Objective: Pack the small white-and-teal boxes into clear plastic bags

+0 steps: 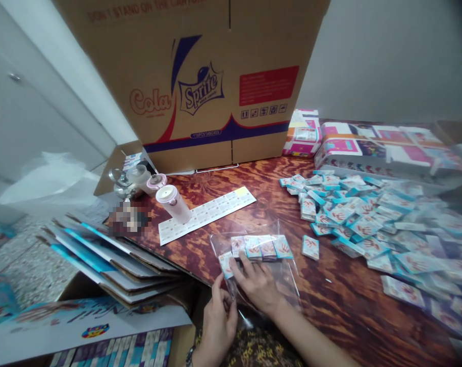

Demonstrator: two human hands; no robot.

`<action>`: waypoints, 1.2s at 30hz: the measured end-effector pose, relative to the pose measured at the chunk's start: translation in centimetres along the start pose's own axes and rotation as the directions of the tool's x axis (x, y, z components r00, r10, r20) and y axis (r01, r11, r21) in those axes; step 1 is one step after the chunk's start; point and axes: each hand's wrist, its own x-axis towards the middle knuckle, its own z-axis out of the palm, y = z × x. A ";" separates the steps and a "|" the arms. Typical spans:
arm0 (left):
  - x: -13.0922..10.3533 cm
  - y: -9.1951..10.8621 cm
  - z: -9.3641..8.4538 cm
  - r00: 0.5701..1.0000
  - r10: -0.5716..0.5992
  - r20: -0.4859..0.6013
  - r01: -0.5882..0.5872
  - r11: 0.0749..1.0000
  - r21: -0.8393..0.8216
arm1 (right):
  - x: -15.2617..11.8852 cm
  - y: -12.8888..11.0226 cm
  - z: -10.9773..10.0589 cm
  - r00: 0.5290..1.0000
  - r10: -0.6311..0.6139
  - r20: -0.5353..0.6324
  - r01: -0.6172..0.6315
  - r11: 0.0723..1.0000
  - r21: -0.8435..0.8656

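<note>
Transparent, glossy film forms the flat bag, which lies at the near edge of the wood-grain tabletop. Four small cartons with hand motifs form a row behind the film; a fifth carton sits tilted at the row's near-left end. The right hand is partly spread, fingers resting over the fifth carton and the row's near side, presumably to keep the boxes aligned. The left hand is curled narrow at the bag's left edge; whether film is pinched between thumb and finger cannot be told.

Right of the bag: one loose carton, then a heap of matching thin, rectangular boxes, probably placed within reach. Beyond the bag: a corrugated Sprite carton, upright. Before it, a cylindrical bottle stands on a printed paper sheet, possibly as a weight. Left of the bag: slanted white-and-blue cardboard panels, layered with edges exposed.
</note>
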 end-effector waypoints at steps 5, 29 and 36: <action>-0.3 -0.3 -0.1 0.999 0.010 0.054 -0.011 1.000 0.023 | 0.4 -0.5 0.4 0.997 0.072 -0.019 -0.072 0.997 -0.001; -0.2 -1.0 -1.0 1.000 0.020 -0.004 -0.020 0.999 -0.041 | 1.1 -1.2 0.2 0.992 -0.074 0.097 0.037 0.939 0.342; -0.3 -2.3 -0.4 0.997 0.058 -0.058 -0.058 0.998 0.004 | 4.3 -2.2 1.9 0.968 0.075 0.238 -0.167 0.902 0.398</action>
